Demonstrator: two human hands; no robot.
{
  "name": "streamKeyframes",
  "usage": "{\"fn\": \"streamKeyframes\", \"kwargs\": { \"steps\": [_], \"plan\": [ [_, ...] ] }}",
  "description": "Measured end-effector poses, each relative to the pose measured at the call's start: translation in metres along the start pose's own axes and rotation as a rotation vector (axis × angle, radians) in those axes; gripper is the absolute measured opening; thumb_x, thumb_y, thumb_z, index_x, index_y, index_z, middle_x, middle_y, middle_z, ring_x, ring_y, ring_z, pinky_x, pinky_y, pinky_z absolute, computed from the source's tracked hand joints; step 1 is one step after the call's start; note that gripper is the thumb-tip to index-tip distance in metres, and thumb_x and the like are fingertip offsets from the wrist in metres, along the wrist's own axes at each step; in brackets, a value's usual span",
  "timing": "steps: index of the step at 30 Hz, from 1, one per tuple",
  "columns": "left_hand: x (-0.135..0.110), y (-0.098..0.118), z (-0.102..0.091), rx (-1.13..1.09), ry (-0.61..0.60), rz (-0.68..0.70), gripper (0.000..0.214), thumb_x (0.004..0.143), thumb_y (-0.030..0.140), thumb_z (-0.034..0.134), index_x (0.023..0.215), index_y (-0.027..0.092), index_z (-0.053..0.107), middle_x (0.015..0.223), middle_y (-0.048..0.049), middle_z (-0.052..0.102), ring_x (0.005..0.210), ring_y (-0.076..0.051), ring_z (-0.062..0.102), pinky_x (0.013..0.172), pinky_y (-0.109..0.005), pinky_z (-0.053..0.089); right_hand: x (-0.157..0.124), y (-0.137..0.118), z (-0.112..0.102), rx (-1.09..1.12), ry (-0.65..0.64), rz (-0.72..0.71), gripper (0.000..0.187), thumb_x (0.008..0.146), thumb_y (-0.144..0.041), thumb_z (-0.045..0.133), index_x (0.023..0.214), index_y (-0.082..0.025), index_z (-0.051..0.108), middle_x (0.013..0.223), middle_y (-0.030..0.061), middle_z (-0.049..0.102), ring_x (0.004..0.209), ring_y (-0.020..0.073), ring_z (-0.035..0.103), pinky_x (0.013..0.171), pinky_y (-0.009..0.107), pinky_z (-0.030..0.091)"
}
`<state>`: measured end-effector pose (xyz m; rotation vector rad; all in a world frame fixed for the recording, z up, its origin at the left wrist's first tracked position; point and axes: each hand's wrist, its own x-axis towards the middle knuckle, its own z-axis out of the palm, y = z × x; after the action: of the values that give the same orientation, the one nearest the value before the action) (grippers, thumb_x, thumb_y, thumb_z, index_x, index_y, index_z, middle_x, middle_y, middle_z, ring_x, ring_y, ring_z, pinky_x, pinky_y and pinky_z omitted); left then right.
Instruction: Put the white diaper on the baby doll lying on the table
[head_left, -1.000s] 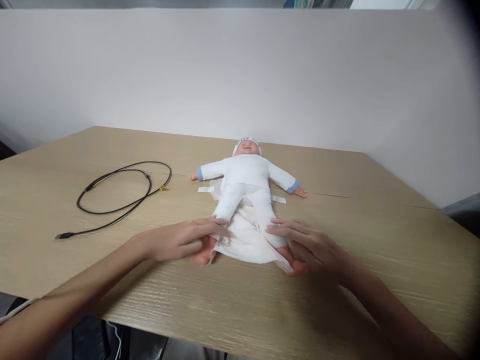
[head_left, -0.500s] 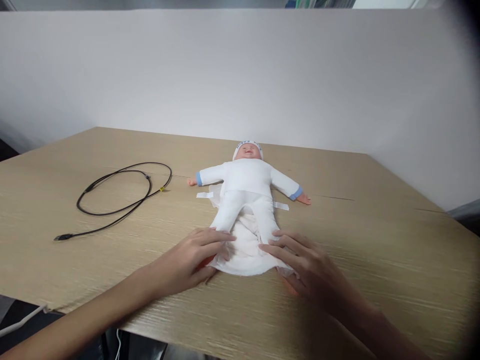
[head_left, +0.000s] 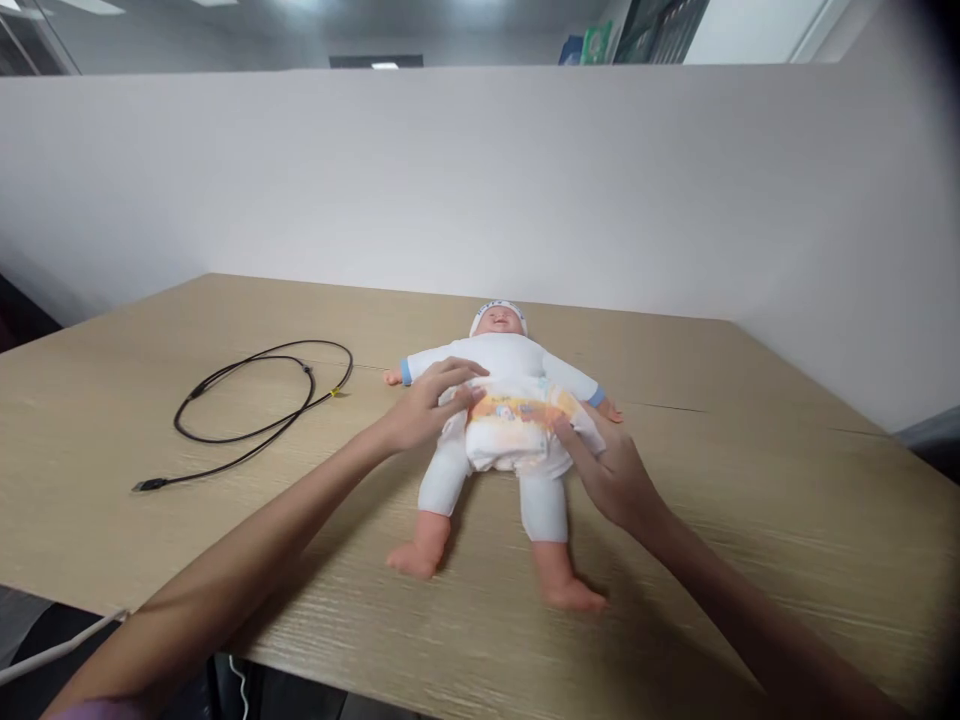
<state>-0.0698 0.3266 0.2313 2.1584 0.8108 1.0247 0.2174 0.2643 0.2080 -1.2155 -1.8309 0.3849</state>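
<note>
Since the earlier frame, the front panel of the disposable diaper (head_left: 517,412) has moved up from the legs to the waist of the baby doll (head_left: 504,352), face up on the wood-grain table (head_left: 352,610). The right hand (head_left: 613,468) appears to pinch the panel's side edge; the left hand (head_left: 429,408) touches the opposite edge, pinch indeterminate. Judged step: seating the panel. The next move calls for keeping it flat and centred

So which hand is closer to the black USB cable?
Left. The left hand is to the right of the black USB cable, at the diaper's nearer side; the right hand is farther away, at the diaper's other side.
</note>
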Motion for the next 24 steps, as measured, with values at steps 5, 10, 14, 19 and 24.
{"fn": "streamKeyframes", "kwargs": {
  "steps": [5, 10, 14, 19, 24],
  "plan": [
    [0.038, -0.026, 0.005, -0.118, 0.051, -0.208, 0.041, 0.102, 0.061, 0.06, 0.094, 0.021, 0.064, 0.097, -0.003, 0.069, 0.098, -0.025, 0.062, 0.089, -0.035, 0.049, 0.038, 0.02, 0.007, 0.078, 0.052, 0.19, 0.05, 0.101, -0.068, 0.061, 0.102, -0.02, 0.076, 0.103, 0.0093, 0.082, 0.101, 0.0325, 0.071, 0.098, 0.045, 0.055],
    [0.063, -0.05, 0.007, -0.41, 0.018, -0.336, 0.042, 0.094, 0.062, 0.072, 0.099, 0.021, 0.066, 0.088, -0.0019, 0.071, 0.09, -0.024, 0.063, 0.085, -0.035, 0.05, 0.077, 0.059, 0.025, 0.306, 0.064, 0.365, 0.058, 0.088, -0.075, 0.071, 0.104, -0.02, 0.078, 0.109, 0.0099, 0.084, 0.116, 0.0369, 0.072, 0.114, 0.051, 0.051],
    [0.072, -0.071, 0.011, -0.522, -0.057, -0.377, 0.055, 0.101, 0.068, 0.059, 0.102, 0.014, 0.069, 0.09, -0.0061, 0.077, 0.093, -0.025, 0.07, 0.089, -0.036, 0.054, 0.097, 0.086, 0.045, 0.493, 0.009, 0.42, 0.067, 0.081, -0.077, 0.076, 0.113, -0.018, 0.079, 0.109, 0.0115, 0.085, 0.117, 0.0363, 0.076, 0.113, 0.053, 0.056],
    [0.066, -0.086, 0.014, -0.659, -0.131, -0.429, 0.061, 0.091, 0.073, 0.072, 0.102, 0.013, 0.072, 0.089, -0.0119, 0.078, 0.09, -0.027, 0.075, 0.087, -0.039, 0.061, 0.085, 0.089, 0.053, 0.661, -0.057, 0.446, 0.063, 0.085, -0.067, 0.078, 0.125, -0.019, 0.078, 0.13, 0.0114, 0.081, 0.129, 0.0338, 0.074, 0.116, 0.05, 0.057],
    [0.053, -0.079, 0.007, -0.71, -0.216, -0.484, 0.058, 0.092, 0.071, 0.073, 0.1, 0.014, 0.076, 0.093, -0.0129, 0.081, 0.098, -0.03, 0.078, 0.09, -0.041, 0.063, 0.058, 0.076, 0.045, 0.707, -0.084, 0.475, 0.051, 0.088, -0.062, 0.077, 0.122, -0.023, 0.079, 0.127, 0.0093, 0.083, 0.128, 0.0339, 0.074, 0.113, 0.05, 0.06]
  ]
}}
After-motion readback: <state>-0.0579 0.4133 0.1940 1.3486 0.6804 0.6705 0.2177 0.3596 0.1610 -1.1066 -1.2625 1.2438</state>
